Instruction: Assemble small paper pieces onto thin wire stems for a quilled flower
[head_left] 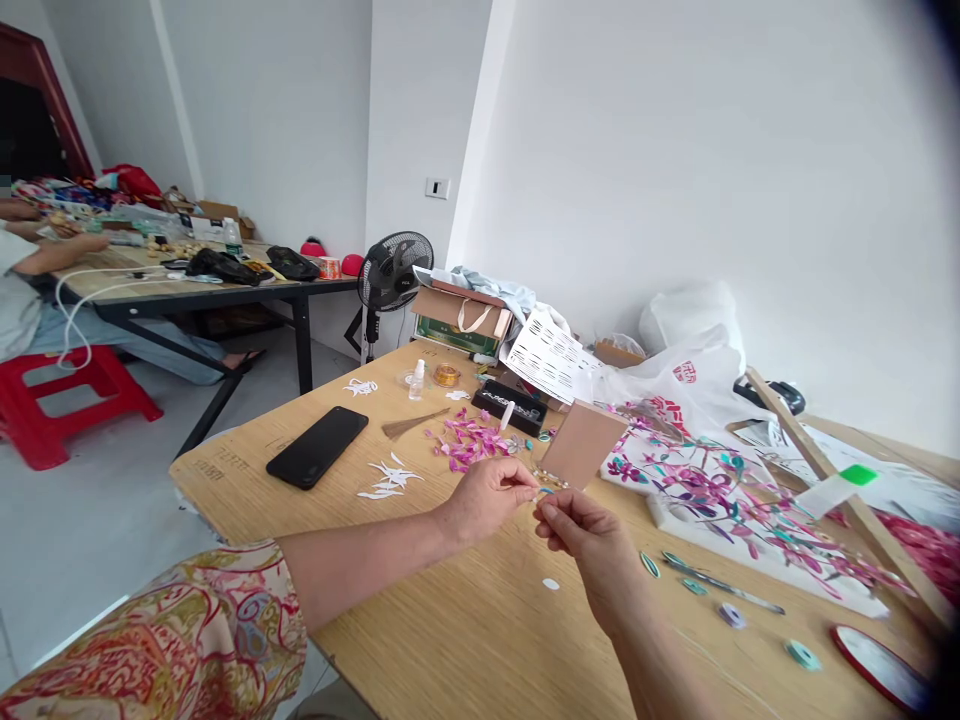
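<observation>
My left hand (487,500) and my right hand (581,530) meet above the wooden table, fingertips almost touching. Both are closed in a pinch. A small curved teal piece (546,491) shows at the right fingertips; its kind is too small to tell. Whatever the left fingers pinch is mostly hidden. Just beyond the hands lie loose pink petals (472,440) and an upright brown card (583,445) with small beads at its foot. A white oval piece (550,584) rests on the tabletop below the right hand.
Left of my hands are white petal-shaped pieces (391,478) and a black phone (318,447). Finished-looking pink and teal flowers (712,480) lie on white foam at the right, near tweezers (724,582) and tape rolls (802,655). Another person (30,270) sits at the far table.
</observation>
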